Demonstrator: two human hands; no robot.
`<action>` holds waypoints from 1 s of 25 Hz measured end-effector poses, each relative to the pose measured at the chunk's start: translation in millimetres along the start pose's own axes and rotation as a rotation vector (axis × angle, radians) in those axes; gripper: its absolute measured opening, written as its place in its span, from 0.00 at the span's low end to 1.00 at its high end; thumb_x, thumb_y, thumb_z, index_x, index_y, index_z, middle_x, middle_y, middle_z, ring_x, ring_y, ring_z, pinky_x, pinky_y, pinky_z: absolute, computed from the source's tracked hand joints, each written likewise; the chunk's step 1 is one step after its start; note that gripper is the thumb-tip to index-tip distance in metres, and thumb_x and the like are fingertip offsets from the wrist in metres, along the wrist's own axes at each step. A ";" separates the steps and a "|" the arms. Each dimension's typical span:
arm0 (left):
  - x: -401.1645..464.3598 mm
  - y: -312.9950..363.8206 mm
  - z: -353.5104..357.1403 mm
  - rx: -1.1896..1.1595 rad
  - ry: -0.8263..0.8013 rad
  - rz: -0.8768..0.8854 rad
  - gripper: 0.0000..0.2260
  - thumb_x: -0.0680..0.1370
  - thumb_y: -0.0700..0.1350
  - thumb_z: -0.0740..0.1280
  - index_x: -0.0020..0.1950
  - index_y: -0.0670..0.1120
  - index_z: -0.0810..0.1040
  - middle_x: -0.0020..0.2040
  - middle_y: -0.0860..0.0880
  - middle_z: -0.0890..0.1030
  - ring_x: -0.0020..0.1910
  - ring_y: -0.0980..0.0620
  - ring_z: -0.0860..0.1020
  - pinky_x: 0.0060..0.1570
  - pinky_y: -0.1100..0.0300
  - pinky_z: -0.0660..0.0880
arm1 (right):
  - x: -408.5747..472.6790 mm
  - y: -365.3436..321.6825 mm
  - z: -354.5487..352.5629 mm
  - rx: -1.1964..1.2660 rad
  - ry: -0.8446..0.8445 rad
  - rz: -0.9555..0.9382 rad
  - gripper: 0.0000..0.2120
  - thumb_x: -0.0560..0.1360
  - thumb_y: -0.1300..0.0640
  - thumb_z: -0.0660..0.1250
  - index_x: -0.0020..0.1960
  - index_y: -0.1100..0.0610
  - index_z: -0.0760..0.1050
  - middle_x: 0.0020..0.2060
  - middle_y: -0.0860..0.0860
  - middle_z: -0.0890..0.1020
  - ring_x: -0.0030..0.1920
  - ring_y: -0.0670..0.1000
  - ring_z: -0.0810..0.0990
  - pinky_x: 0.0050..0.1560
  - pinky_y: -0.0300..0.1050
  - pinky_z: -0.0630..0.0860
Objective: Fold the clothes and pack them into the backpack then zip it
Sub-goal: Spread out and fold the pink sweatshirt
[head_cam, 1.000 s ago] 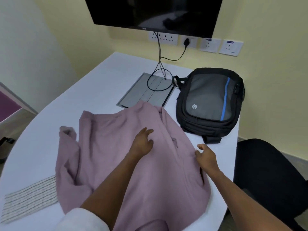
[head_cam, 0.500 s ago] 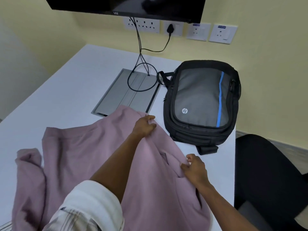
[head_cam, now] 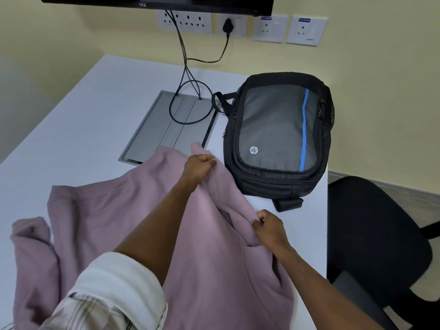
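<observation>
A mauve garment (head_cam: 114, 225) lies spread over the near part of the white table (head_cam: 78, 120). My left hand (head_cam: 198, 166) pinches the garment's far edge, close to the backpack. My right hand (head_cam: 269, 226) grips its right edge near a pocket opening, and the cloth between both hands is lifted slightly. A black and grey backpack (head_cam: 278, 132) with a blue stripe lies flat at the table's far right, its zips closed as far as I can see.
A grey cable hatch (head_cam: 166, 129) is set into the table left of the backpack, with black cables (head_cam: 183, 67) running up to wall sockets. A black chair (head_cam: 376, 236) stands off the table's right edge. A screen hangs on the wall above.
Both hands went from resting flat on the garment to gripping its far and right edges. My view has shifted left and closer, so the striped cloth at the left is out of sight.
</observation>
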State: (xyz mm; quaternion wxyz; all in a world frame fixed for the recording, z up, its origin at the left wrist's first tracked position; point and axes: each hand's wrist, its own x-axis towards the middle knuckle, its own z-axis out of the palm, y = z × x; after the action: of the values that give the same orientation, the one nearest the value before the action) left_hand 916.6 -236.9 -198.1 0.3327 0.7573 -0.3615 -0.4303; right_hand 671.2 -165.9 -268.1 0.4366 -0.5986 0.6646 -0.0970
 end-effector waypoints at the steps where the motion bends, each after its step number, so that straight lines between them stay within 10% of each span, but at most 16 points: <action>1: -4.8 6.6 -1.8 -0.043 -0.001 0.029 0.12 0.80 0.44 0.66 0.63 0.45 0.81 0.61 0.50 0.81 0.58 0.53 0.76 0.58 0.63 0.71 | -3.4 -1.7 -4.0 0.026 0.018 0.006 0.08 0.77 0.60 0.63 0.39 0.58 0.70 0.32 0.49 0.75 0.32 0.49 0.72 0.34 0.45 0.70; 16: -89.4 39.4 -90.3 -0.820 -0.095 0.163 0.15 0.76 0.49 0.72 0.61 0.47 0.82 0.60 0.50 0.83 0.60 0.51 0.80 0.59 0.53 0.78 | -141.3 -70.6 -8.1 0.109 0.411 -0.570 0.04 0.78 0.57 0.66 0.51 0.51 0.72 0.41 0.42 0.77 0.38 0.45 0.74 0.37 0.42 0.73; 21: -92.2 -31.4 -156.1 -0.875 -0.042 0.018 0.09 0.79 0.53 0.67 0.53 0.50 0.83 0.47 0.51 0.81 0.43 0.53 0.80 0.42 0.59 0.78 | -183.4 -89.5 85.3 -0.080 0.255 -0.738 0.13 0.74 0.58 0.64 0.58 0.51 0.74 0.52 0.46 0.78 0.48 0.46 0.76 0.43 0.39 0.72; 25: -85.4 -118.9 -178.3 -0.329 0.120 -0.407 0.13 0.79 0.52 0.66 0.61 0.48 0.76 0.48 0.47 0.75 0.37 0.50 0.70 0.42 0.58 0.71 | -189.7 -69.3 154.3 -0.280 -0.304 -0.730 0.14 0.73 0.49 0.62 0.56 0.51 0.79 0.53 0.49 0.79 0.53 0.50 0.77 0.57 0.47 0.76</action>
State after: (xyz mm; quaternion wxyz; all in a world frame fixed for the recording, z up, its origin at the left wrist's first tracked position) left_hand 1075.3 -69.9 -187.1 0.3787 0.7743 -0.1064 -0.4957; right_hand 809.4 43.6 -227.5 0.3812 -0.8559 0.3434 -0.0647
